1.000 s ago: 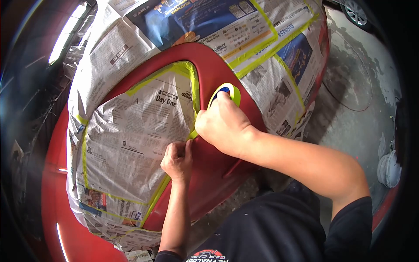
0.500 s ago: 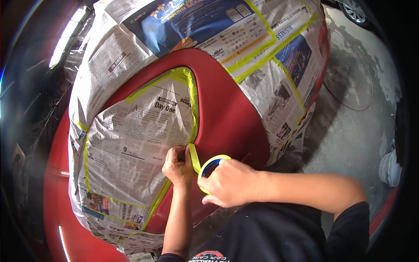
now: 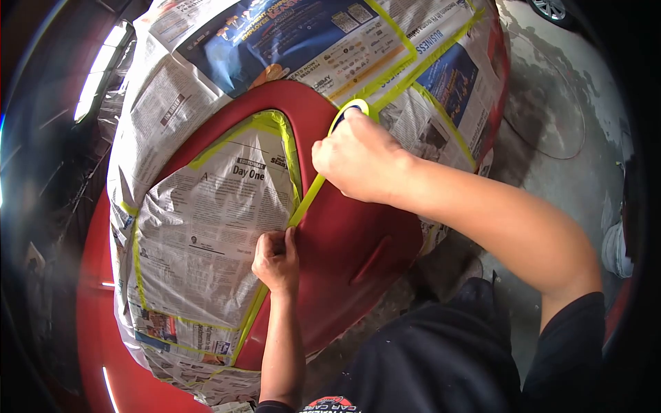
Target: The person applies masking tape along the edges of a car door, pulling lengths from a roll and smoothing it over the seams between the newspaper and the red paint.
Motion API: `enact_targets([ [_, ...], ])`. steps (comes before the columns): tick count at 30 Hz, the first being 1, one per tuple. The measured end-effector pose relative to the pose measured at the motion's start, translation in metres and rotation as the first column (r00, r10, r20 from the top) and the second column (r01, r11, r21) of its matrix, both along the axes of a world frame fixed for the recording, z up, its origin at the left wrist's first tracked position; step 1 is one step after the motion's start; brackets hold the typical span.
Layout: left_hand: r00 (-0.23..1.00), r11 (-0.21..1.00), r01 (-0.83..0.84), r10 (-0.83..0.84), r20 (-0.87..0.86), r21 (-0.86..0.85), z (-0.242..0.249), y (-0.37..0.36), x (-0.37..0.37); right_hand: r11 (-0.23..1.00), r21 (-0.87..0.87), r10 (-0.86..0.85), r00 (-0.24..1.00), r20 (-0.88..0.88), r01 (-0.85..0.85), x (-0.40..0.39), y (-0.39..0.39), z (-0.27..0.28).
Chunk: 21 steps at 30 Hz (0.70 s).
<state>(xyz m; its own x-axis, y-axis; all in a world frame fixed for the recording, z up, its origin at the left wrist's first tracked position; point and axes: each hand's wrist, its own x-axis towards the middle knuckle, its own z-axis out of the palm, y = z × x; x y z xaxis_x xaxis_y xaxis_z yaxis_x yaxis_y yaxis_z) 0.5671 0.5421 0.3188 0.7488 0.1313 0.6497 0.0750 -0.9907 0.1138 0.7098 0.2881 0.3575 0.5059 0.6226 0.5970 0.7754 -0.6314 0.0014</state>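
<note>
My right hand (image 3: 361,162) is wrapped round a roll of yellow masking tape (image 3: 362,104), held above the red car panel (image 3: 358,227). A taut tape strip (image 3: 308,200) runs from the roll down to my left hand (image 3: 277,263). My left fingers are curled, and the thumb presses at the strip's lower end, by the edge of the newspaper-covered window area (image 3: 206,213). Yellow tape (image 3: 249,318) borders that newspaper below my left hand. The right fingers hide part of the roll.
More newspaper (image 3: 289,48) covers the car's upper part, its seams taped in yellow. A handle-like ridge (image 3: 372,260) stands out on the red panel. Grey concrete floor (image 3: 551,199) with a thin hose lies to the right; another car's wheel (image 3: 549,8) shows at the top.
My right hand has moved up and away with the roll, drawing out a longer strip of masking tape. My left hand stays at nearly the same place by the newspaper edge.
</note>
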Motion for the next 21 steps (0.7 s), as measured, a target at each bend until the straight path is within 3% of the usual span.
enact_targets([
  [3,1.0,1.0,0.016,-0.017,0.013,0.012,0.002,-0.003,0.0,0.996,0.043,-0.086,0.994,0.066,0.083,0.003,0.013,-0.001],
  [9,0.999,0.998,0.046,-0.044,0.031,-0.049,0.0,-0.003,0.002,0.994,-0.016,-0.113,0.992,-0.052,0.113,0.0,0.024,0.008],
  [21,0.998,0.999,0.05,-0.05,0.042,-0.007,-0.003,0.001,0.006,0.987,-0.046,-0.158,0.984,-0.084,0.154,-0.001,0.03,0.01],
])
